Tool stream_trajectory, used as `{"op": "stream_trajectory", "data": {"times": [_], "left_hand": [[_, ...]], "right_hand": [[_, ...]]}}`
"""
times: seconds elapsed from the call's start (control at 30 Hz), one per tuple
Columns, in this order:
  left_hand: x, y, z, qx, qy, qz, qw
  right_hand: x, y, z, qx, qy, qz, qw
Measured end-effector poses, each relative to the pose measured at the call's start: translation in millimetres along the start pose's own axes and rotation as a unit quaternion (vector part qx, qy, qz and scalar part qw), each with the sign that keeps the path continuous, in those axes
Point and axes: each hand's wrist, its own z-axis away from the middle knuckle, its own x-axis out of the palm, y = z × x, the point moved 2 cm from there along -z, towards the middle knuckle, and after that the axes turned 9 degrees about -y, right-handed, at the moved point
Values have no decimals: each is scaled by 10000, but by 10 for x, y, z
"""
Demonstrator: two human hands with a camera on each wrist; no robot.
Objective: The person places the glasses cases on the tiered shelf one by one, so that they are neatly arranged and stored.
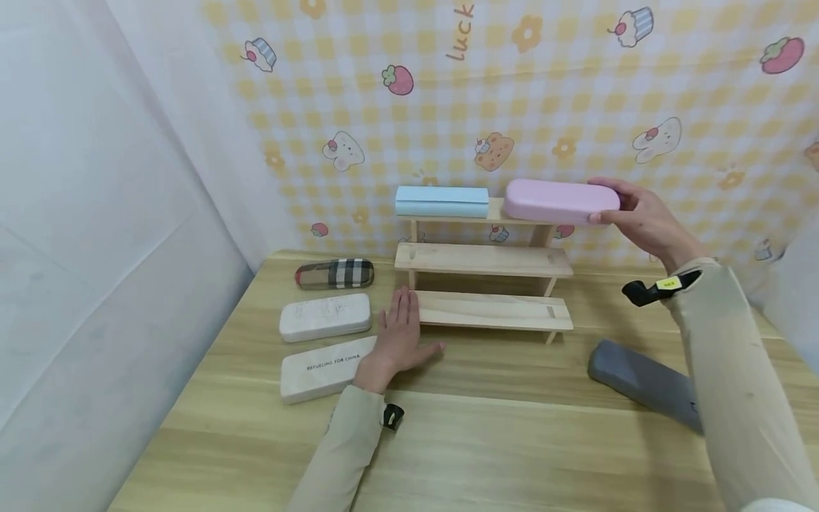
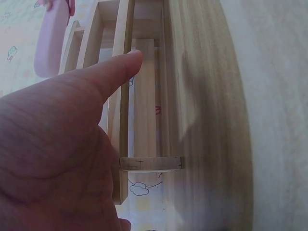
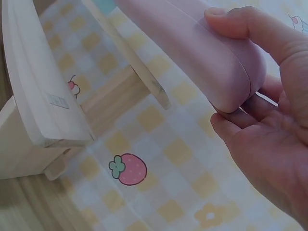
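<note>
A pink glasses case (image 1: 561,200) is at the right end of the top tier of a three-step wooden rack (image 1: 486,259). My right hand (image 1: 640,217) grips its right end between thumb and fingers. In the right wrist view the pink case (image 3: 202,53) looks tilted beside the top board; whether it touches the board I cannot tell. A light blue case (image 1: 441,202) sits on the top tier's left end. My left hand (image 1: 402,338) rests at the left end of the lowest tier, fingers straight and thumb spread, as the left wrist view also shows.
Left of the rack lie a plaid case (image 1: 335,274), a white case (image 1: 325,317) and a white case with printed lettering (image 1: 320,370). A grey case (image 1: 643,380) lies at the right, partly behind my right sleeve. Behind the rack hangs a checked cloth (image 1: 435,121).
</note>
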Motion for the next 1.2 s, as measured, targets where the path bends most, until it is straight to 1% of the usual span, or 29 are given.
{"op": "stream_trajectory", "data": {"times": [0.07, 0.13, 0.3, 0.5, 0.63, 0.83, 0.9, 1.2], "left_hand": [[-11, 4, -4, 6, 21, -61, 10000], [-34, 15, 1, 23, 41, -11, 10000], [-69, 51, 28, 0, -52, 89, 9999], [-71, 77, 27, -29, -95, -21, 9999], [-82, 85, 29, 45, -13, 52, 10000], [-65, 47, 50, -51, -2, 49, 10000], [-68, 43, 58, -35, 18, 99, 9999], [-54, 47, 34, -64, -64, 73, 9999]], "right_hand": [[7, 0, -25, -47, -13, -57, 10000], [17, 3, -53, -116, -52, -175, 9998], [35, 27, -104, -214, -153, -399, 9989], [30, 54, -130, -171, -168, -433, 9988], [31, 63, -163, -155, -132, -454, 9988], [86, 104, -234, -74, -256, -522, 9983], [101, 112, -248, -64, -271, -517, 9983], [106, 107, -284, -69, -231, -494, 9985]]}}
